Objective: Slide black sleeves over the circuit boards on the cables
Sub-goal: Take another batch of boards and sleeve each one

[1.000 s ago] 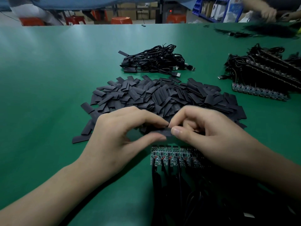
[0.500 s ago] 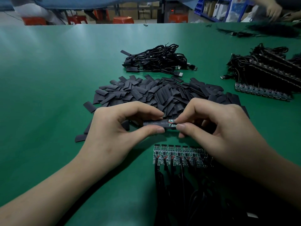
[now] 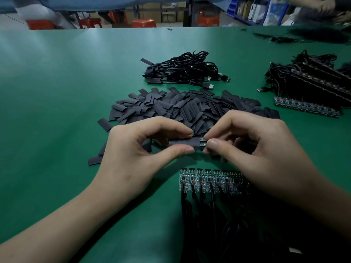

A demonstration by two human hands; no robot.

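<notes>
My left hand (image 3: 133, 156) pinches a flat black sleeve (image 3: 182, 143) between thumb and forefinger, held level above the table. My right hand (image 3: 258, 149) grips a small circuit board (image 3: 202, 141) at the sleeve's right end; only a short green tip of the board shows, the remainder sits inside the sleeve. Its cable is hidden under my right hand. A large heap of loose black sleeves (image 3: 171, 109) lies just behind my hands. A row of bare circuit boards (image 3: 207, 180) on black cables (image 3: 218, 224) lies under my hands, near the front edge.
A bundle of sleeved cables with USB plugs (image 3: 184, 70) lies beyond the sleeve heap. Stacked rows of boards with cables (image 3: 311, 88) sit at the right. The green table (image 3: 57, 111) stretches left. Another person's hands (image 3: 328, 6) work at the far right corner.
The hands rose from the board row with one board and a sleeve. The sleeve has slid further over the board, so less of the board shows now.
</notes>
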